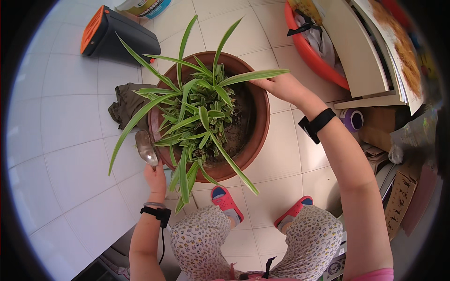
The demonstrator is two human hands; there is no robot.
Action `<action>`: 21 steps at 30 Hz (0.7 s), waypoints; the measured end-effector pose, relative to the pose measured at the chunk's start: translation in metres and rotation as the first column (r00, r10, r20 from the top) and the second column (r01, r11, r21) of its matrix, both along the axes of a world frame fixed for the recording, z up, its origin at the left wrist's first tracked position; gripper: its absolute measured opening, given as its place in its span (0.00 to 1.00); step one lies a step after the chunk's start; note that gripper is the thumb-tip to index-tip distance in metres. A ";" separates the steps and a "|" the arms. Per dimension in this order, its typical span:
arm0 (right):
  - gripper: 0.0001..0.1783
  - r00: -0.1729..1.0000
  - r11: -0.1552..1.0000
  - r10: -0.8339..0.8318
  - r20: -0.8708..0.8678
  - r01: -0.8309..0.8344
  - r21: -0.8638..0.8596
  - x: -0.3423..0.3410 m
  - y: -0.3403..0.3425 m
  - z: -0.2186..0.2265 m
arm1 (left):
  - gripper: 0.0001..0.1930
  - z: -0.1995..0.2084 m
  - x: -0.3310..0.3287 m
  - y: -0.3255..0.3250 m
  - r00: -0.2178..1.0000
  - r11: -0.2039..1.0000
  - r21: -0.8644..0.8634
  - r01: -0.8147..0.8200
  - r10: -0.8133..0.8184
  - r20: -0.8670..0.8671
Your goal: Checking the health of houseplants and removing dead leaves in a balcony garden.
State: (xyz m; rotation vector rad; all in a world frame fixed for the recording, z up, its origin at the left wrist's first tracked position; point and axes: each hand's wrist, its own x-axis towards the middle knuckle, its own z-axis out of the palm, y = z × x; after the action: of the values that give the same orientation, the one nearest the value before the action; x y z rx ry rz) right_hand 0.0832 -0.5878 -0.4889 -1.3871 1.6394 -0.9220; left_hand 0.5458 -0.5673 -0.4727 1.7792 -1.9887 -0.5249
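Observation:
A spider plant (pixel 205 117) with long green leaves edged in white grows in a round brown flowerpot (pixel 266 133) on the floor. Dark soil (pixel 240 133) shows on the pot's right side. My left hand (pixel 155 179) is closed around the end of a shiny metal scoop (pixel 146 149), just outside the pot's lower left rim. At the upper right rim, my right hand (pixel 284 88) has its fingers hooked over the edge of the pot. One long leaf lies across those fingers and partly hides them.
A dark grey bin with an orange rim (pixel 121 40) lies at the upper left, near a crumpled dark cloth (pixel 129 107). A red basin (pixel 315 58) holding bags stands at the upper right, beside a cream cabinet (pixel 358 51). Cardboard boxes (pixel 404 199) line the right side.

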 end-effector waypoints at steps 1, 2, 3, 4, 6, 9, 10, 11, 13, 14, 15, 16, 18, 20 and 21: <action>0.30 1.000 1.000 0.020 0.017 -0.020 -0.001 -0.002 -0.002 -0.001 | 0.11 -0.007 0.001 0.000 0.996 0.998 0.023 -0.065 0.066 -0.066; 0.29 0.999 0.999 0.040 0.037 -0.040 -0.005 -0.001 -0.005 -0.003 | 0.14 -0.012 0.001 0.000 0.983 0.991 0.047 -0.127 0.132 -0.127; 0.29 0.999 0.999 0.037 0.028 -0.037 -0.017 -0.004 -0.007 -0.005 | 0.18 -0.006 -0.009 -0.001 0.982 0.990 0.090 -0.110 0.123 -0.147; 0.29 0.997 0.996 0.072 0.038 -0.074 0.040 -0.007 -0.010 -0.008 | 0.18 -0.003 -0.019 -0.001 0.981 0.991 0.080 -0.107 0.118 -0.155; 0.29 0.993 0.990 0.110 0.051 -0.114 0.079 -0.007 -0.013 -0.009 | 0.20 0.002 -0.034 0.000 0.930 0.988 0.011 -0.152 0.147 -0.337; 0.29 0.992 0.983 0.122 0.044 -0.126 0.132 -0.009 -0.015 -0.004 | 0.19 0.009 -0.045 0.000 0.911 0.983 0.055 -0.178 0.185 -0.368; 0.29 0.990 0.979 0.131 0.047 -0.137 0.150 -0.011 -0.013 -0.001 | 0.18 0.011 -0.050 0.000 0.904 0.980 0.065 -0.188 0.199 -0.379; 0.28 0.988 0.974 0.143 0.051 -0.150 0.169 -0.010 -0.012 0.002 | 0.18 0.012 -0.052 0.001 0.905 0.981 0.048 -0.187 0.191 -0.379; 0.28 0.991 0.982 0.120 0.057 -0.126 0.140 -0.006 -0.009 0.004 | 0.18 0.012 -0.053 0.001 0.865 0.979 0.071 -0.190 0.201 -0.459; 0.27 0.993 0.986 0.099 0.059 -0.106 0.132 -0.004 -0.007 0.003 | 0.18 0.010 -0.053 0.001 0.865 0.981 0.060 -0.187 0.193 -0.464; 0.27 0.994 0.988 0.093 0.062 -0.100 0.116 -0.002 -0.004 0.004 | 0.17 0.010 -0.052 0.000 0.872 0.981 0.057 -0.187 0.193 -0.451; 0.27 0.995 0.990 0.088 0.057 -0.094 0.105 -0.001 0.001 0.006 | 0.17 0.010 -0.050 -0.002 0.879 0.981 0.055 -0.187 0.192 -0.437; 0.27 0.997 0.992 0.052 0.052 -0.057 0.111 0.002 0.013 0.009 | 0.17 0.005 -0.049 -0.008 0.860 0.984 0.044 -0.172 0.172 -0.480; 0.27 0.998 0.993 0.034 0.043 -0.039 0.108 0.004 0.027 0.005 | 0.17 0.002 -0.049 -0.016 0.840 0.987 0.034 -0.160 0.154 -0.520; 0.27 0.998 0.992 -0.006 0.055 -0.001 0.125 0.007 0.037 0.004 | 0.17 0.002 -0.048 -0.021 0.820 0.986 0.073 -0.149 0.164 -0.549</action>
State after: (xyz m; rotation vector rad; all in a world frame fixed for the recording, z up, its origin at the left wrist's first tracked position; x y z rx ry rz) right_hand 0.0902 -0.5509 -0.4848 -1.2648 1.6290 -0.8370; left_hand 0.4977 -0.5880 -0.4708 1.5516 -1.4247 -0.8978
